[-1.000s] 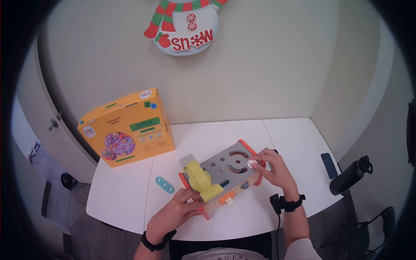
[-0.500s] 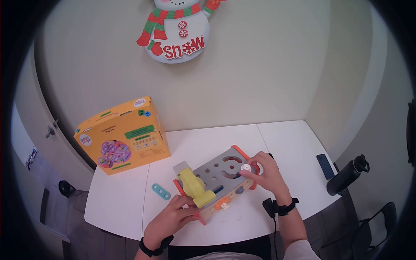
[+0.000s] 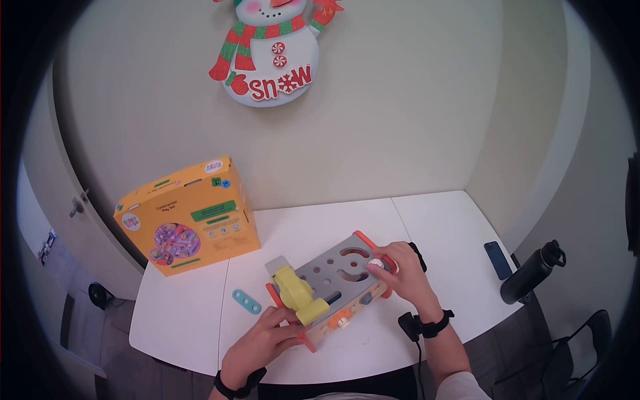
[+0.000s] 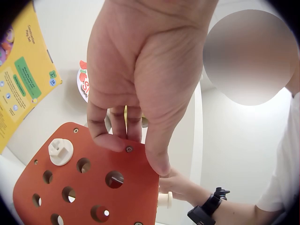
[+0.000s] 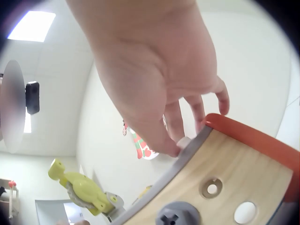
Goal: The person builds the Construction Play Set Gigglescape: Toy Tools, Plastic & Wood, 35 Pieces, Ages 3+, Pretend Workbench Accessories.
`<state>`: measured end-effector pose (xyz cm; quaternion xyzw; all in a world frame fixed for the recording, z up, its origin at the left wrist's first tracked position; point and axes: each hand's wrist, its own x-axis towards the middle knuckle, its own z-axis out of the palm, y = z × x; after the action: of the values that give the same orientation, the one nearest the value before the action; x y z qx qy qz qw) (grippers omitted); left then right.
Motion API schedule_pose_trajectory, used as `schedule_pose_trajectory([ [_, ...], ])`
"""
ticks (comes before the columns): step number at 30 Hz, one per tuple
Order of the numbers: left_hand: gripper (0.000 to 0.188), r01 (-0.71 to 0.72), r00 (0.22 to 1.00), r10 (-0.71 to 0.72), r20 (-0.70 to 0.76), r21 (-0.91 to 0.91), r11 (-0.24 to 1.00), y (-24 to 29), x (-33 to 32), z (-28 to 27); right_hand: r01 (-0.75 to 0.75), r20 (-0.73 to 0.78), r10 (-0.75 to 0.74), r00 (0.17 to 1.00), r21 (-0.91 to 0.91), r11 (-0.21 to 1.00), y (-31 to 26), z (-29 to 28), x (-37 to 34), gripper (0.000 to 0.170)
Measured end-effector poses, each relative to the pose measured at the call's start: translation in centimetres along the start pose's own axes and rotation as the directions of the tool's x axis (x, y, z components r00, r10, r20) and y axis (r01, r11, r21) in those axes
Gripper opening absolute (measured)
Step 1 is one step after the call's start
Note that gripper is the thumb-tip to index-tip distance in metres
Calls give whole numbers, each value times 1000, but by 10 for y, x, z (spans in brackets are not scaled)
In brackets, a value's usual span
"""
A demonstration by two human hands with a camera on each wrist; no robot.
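Observation:
A toy workbench (image 3: 327,282) with a grey slotted top, wooden front and red end panels stands on the white table. My left hand (image 3: 263,337) grips its left red end panel (image 4: 96,173), thumb on one side and fingers on the other. At the top's right corner my right hand (image 3: 407,270) pinches a small round white piece (image 3: 376,264) between thumb and fingers. A yellow-green toy tool (image 3: 293,291) with a grey end lies across the left of the top. An orange piece (image 3: 340,318) and a grey screw (image 5: 178,214) sit in the wooden front.
A teal strip with holes (image 3: 247,301) lies left of the workbench. The yellow toy box (image 3: 190,220) stands at the back left. On the right side are a phone (image 3: 497,260) and a black bottle (image 3: 533,273). A snowman sign (image 3: 277,60) hangs on the wall.
The head view has tilted up a little, so everything sits lower in it. My right fingers have shifted slightly around the white piece at the same corner. My left hand keeps its grip.

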<state>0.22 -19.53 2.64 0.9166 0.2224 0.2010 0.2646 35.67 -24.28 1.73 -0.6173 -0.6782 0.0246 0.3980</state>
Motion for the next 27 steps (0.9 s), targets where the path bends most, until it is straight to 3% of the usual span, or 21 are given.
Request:
schedule_pose_trajectory([
  [2,43,-16,1000,16,-15,6,1000,-3,-1,1,-53,20,49,999,261,964,-5,-3,-1,34],
  [4,43,-16,1000,16,-17,4,1000,-3,-1,2,-18,-26,27,999,293,956,-6,-5,-2,31],
  [6,43,0,1000,0,-10,2,1000,0,-1,1,98,-133,-85,987,94,991,-7,-4,0,29],
  [9,43,17,1000,-17,-3,-15,1000,1,0,1,-85,51,86,995,-28,996,-3,-3,2,35],
  [12,43,6,1000,-6,-16,-6,1000,1,-1,1,36,-23,-32,999,180,983,5,2,0,38],
  [14,43,-7,1000,7,-19,3,1000,0,-2,1,9,-40,2,999,280,960,2,-1,-3,37],
  [16,42,-13,1000,14,-19,5,1000,-1,-2,1,-25,-36,35,999,255,967,-3,-5,-4,36],
  [18,42,-15,1000,15,-15,5,1000,-1,-1,2,-62,-20,64,998,105,993,-8,-6,-2,37],
  [21,42,12,1000,-12,-6,-9,1000,2,-1,1,8,-6,-8,1000,24,1000,8,2,-3,40],
  [23,43,14,1000,-14,-8,-15,1000,-2,-2,2,-4,24,-3,1000,289,957,0,-4,-3,40],
  [25,41,-14,1000,14,-11,-1,1000,-3,-1,3,4,6,-7,1000,347,938,-4,-8,-3,41],
  [27,38,-70,997,70,-17,39,997,-2,1,1,35,-59,-23,998,207,978,-7,-8,-2,43],
])
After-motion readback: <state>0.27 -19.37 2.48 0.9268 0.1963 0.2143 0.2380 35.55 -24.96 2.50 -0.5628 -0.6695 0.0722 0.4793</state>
